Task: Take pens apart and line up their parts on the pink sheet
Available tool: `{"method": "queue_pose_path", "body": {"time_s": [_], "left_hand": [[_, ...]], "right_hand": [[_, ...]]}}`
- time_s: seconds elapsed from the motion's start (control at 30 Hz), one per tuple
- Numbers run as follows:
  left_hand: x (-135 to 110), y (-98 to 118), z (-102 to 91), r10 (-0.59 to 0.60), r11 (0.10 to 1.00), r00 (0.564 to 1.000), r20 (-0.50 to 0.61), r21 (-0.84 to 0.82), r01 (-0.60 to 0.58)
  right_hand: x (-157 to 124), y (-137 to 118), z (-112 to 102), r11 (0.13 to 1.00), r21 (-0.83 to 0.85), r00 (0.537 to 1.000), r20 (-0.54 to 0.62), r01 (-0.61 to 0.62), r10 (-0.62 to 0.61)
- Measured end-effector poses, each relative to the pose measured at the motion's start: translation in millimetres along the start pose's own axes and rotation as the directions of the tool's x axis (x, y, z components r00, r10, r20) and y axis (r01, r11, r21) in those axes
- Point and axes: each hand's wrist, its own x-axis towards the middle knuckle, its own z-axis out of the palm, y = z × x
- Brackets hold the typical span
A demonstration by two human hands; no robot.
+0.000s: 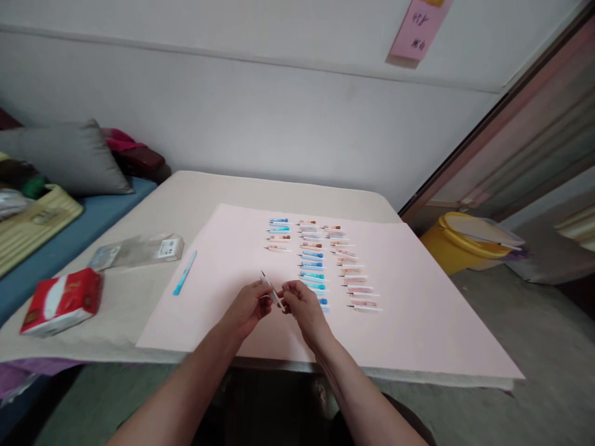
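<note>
Left hand [248, 308] and right hand [303, 308] both pinching one thin pen [272, 292], three pen columns [312, 264] on pink sheet [418, 322], one loose blue pen [185, 272]

Leaving free passage over the near-left and right parts of the pink sheet [418, 310] on the desk [195, 192]. Blocking the sheet's middle and far part with three columns of small pens [320, 260], lying close together. Occupying the near centre with the left hand [248, 308] and right hand [303, 308], both pinching one thin pen [271, 290]. Narrowing the desk's left strip with a blue pen [185, 272], a clear packet [137, 251] and a red tissue pack [62, 301]. Closing off the far edge with the wall [279, 124].
</note>
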Motion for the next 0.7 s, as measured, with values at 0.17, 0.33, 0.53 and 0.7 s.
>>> {"method": "queue_pose_path", "body": {"time_s": [0.17,0.33,0.53,0.7], "left_hand": [[-1,-10,6.5,-0.031,0.997,0.999,0.009,0.072,0.030],[-2,-21,11.5,-0.066,0.995,0.997,0.039,0.076,0.063],[1,-31,12.8,-0.030,0.994,0.999,0.024,0.105,0.027],[5,-29,8.5,-0.004,0.996,1.000,0.003,0.088,0.004]], "right_hand": [[3,4,2,0.999,0.011,0.999,-0.039,-0.036,0.036],[9,14,0,0.995,0.003,0.992,-0.072,-0.104,0.104],[14,26,-1,0.996,-0.006,0.989,-0.119,-0.088,0.086],[11,21,5,0.994,0.064,0.996,-0.029,-0.083,0.085]]}}
